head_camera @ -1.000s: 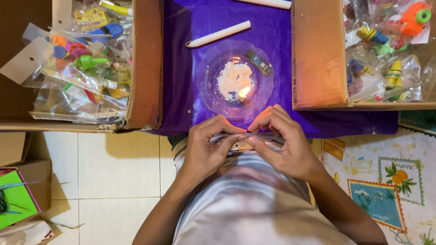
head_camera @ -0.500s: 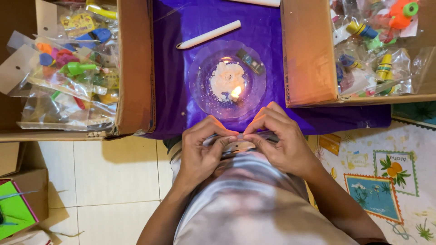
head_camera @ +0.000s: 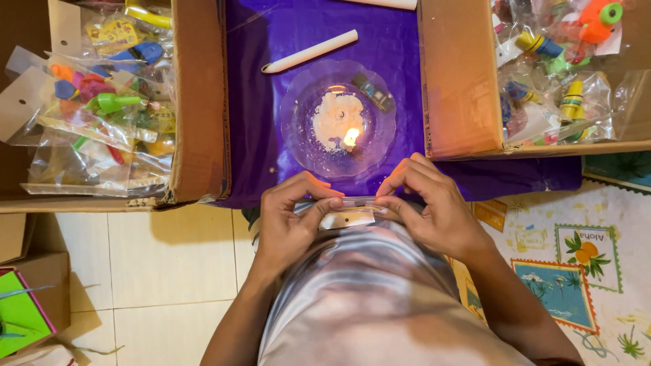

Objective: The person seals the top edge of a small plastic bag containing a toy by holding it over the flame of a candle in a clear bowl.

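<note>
My left hand (head_camera: 288, 220) and my right hand (head_camera: 434, 210) both pinch the top edge of a small clear plastic packet (head_camera: 347, 209) with a white card tab, held close to my chest. Just beyond my fingers a clear glass plate (head_camera: 298, 129) sits on the purple cloth (head_camera: 251, 102). On the plate a melted white candle stub (head_camera: 337, 120) burns with a small flame (head_camera: 350, 137), and a small lighter (head_camera: 373, 91) lies at the plate's far right. An unlit white candle (head_camera: 310, 51) lies on the cloth behind the plate.
A cardboard box (head_camera: 200, 102) at the left holds several bagged colourful toys (head_camera: 102, 108). Another cardboard box (head_camera: 461, 74) at the right holds more bagged toys (head_camera: 563, 68). A patterned mat (head_camera: 576, 251) lies at the lower right, tiled floor (head_camera: 142, 264) and a green box (head_camera: 20, 312) at the lower left.
The view has shifted a little to the left. My hands stay together on the packet, with the fingers pressing along its top edge. The flame still burns.
</note>
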